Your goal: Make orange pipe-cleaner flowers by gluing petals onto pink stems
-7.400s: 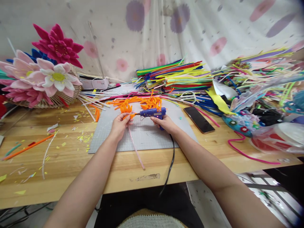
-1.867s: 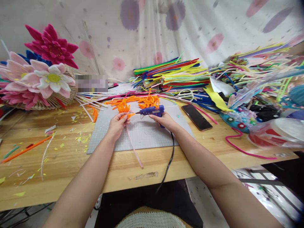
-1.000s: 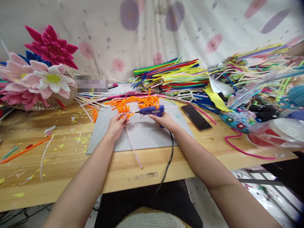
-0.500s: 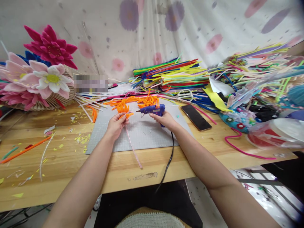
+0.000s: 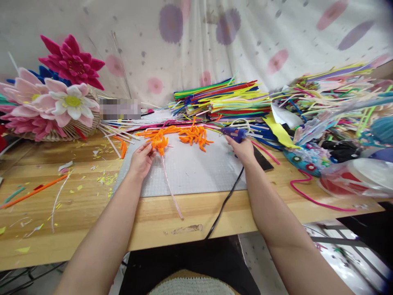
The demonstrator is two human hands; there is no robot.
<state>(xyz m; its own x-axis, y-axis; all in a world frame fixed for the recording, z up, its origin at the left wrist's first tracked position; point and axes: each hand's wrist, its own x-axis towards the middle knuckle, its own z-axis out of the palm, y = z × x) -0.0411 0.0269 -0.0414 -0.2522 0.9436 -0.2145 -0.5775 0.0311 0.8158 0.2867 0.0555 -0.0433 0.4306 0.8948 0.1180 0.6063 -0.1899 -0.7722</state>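
Note:
Over the left part of the grey cutting mat (image 5: 190, 176), my left hand (image 5: 143, 159) pinches an orange pipe-cleaner flower (image 5: 160, 143). A thin pale pink stem (image 5: 172, 190) runs down from the flower past the mat's front edge. My right hand (image 5: 243, 150) is wrapped round a blue glue gun (image 5: 233, 133) at the right side of the mat, its nozzle towards the left. A black cord (image 5: 225, 200) trails from the gun over the table edge. Between the hands, at the back of the mat, lies a pile of orange pipe-cleaner pieces (image 5: 195, 137).
Bundles of coloured pipe cleaners (image 5: 233, 96) lie along the back. Scissors (image 5: 241, 124) rest among them. A phone (image 5: 263, 159) lies partly behind my right hand. Large fuzzy flowers (image 5: 72, 100) stand at left; a plastic-wrapped tub (image 5: 362, 174) sits at right.
My right hand has carried the glue gun to the right, away from the orange flower, and it now covers part of the phone. My left hand has shifted slightly left, still holding the flower.

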